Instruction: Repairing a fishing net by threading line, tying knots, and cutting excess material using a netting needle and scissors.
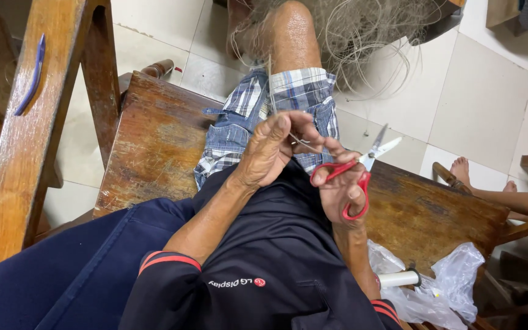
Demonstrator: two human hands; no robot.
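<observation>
My right hand (344, 183) grips red-handled scissors (362, 168), fingers through the loops, blades open and pointing up to the right. My left hand (273, 146) sits just left of it, fingers pinching a thin pale line (304, 145) that runs between both hands. Above them, over my knee, lies a tangle of fine fishing net (362, 36). I sit on a worn wooden bench (154, 146), in plaid shorts and a dark blue shirt.
A wooden post (32, 122) with a blue strip on it rises at the left. Clear plastic bags (447, 281) and a white spool (398, 278) lie on the bench to my right. Another person's bare foot (461, 170) rests at the right on the pale tiled floor.
</observation>
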